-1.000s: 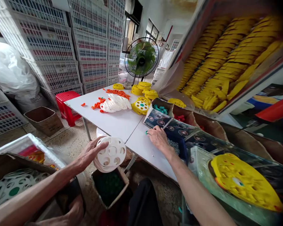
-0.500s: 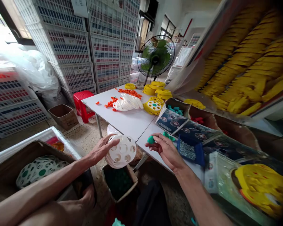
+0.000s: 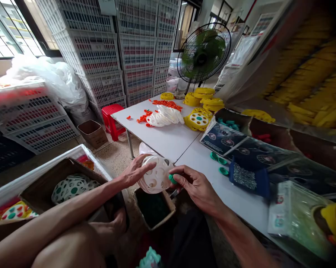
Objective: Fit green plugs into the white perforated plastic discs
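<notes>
The left hand grips a stack of white discs pierced with round holes, its thumb laid across the front face and its other fingers mostly hidden behind, so how far they curl cannot be told. The right hand has a small green cap pinched between thumb and forefinger, with almost no gap beyond the width of the cap, and holds it at the right edge of the stack; whether cap and disc touch cannot be told. Both hands are in front of the near edge of the white table, above a cardboard box whose inside is too dark to make out. On the table, near the right hand, three loose green caps lie just beside a blue tray of small metal screws. Behind the tray runs a row of cardboard bins, with teal pieces in one and red pieces in the next. Farther back on the table are a heap of white rings, scattered orange pieces and some stacked yellow discs, with a fan standing beyond them and a red stool by the table's left end
</notes>
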The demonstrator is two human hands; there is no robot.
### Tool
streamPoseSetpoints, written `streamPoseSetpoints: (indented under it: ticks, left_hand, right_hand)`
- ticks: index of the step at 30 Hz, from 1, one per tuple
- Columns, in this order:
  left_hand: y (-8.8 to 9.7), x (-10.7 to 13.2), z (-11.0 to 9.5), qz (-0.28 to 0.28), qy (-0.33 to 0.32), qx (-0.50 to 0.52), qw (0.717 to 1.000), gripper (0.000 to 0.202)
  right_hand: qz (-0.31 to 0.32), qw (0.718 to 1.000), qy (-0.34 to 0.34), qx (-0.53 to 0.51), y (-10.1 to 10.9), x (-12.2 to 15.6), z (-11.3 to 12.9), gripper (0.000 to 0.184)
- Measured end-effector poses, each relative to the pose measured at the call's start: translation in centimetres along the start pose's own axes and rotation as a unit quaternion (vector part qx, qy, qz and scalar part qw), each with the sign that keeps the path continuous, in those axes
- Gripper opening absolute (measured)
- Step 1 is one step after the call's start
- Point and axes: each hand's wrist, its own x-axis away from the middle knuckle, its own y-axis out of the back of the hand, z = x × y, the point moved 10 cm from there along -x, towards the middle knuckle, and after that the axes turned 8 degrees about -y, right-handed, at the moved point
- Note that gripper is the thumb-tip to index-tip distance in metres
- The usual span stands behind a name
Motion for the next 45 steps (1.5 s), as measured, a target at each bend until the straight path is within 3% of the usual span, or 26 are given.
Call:
streamPoseSetpoints:
  ticks: [5, 10, 20, 29, 35, 41, 45]
  left_hand:
    - [-0.1, -0.1, -0.7, 0.002, -0.031, -0.064, 0.997, 0.05]
    - [-0.6, -0.1, -1.1, 0.007, -0.046, -0.079, 0.996, 0.046]
    - [-1.4, -0.1, -1.9, 0.034, -0.071, -0.129, 0.988, 0.044]
    - [-1.8, 0.0, -1.7, 0.057, -0.066, -0.162, 0.983, 0.047]
    - [-1.9, 0.1, -1.9, 0.065, -0.071, -0.166, 0.982, 0.048]
    - [-1.8, 0.2, -2.4, 0.059, -0.079, -0.142, 0.985, 0.047]
    - [-1.9, 0.2, -2.9, 0.062, -0.083, -0.117, 0.988, 0.046]
  right_hand:
    - [0.0, 1.0, -0.003, -0.017, -0.4, 0.0, -0.6, 0.036]
    - [-0.053, 0.998, -0.003, -0.042, -0.1, -0.2, -1.3, 0.03]
    - [-0.078, 0.997, -0.011, -0.022, -0.3, -0.1, -1.8, 0.029]
    - [-0.08, 0.996, 0.049, 0.004, -0.6, 0.0, -0.8, 0.022]
    - [-0.089, 0.995, -0.02, 0.025, -0.2, -0.4, -2.1, 0.03]
    - [-0.193, 0.965, 0.039, 0.171, 1.7, 0.0, -0.2, 0.041]
    - [-0.184, 0.965, 0.062, 0.175, 2.0, -0.2, 0.0, 0.061]
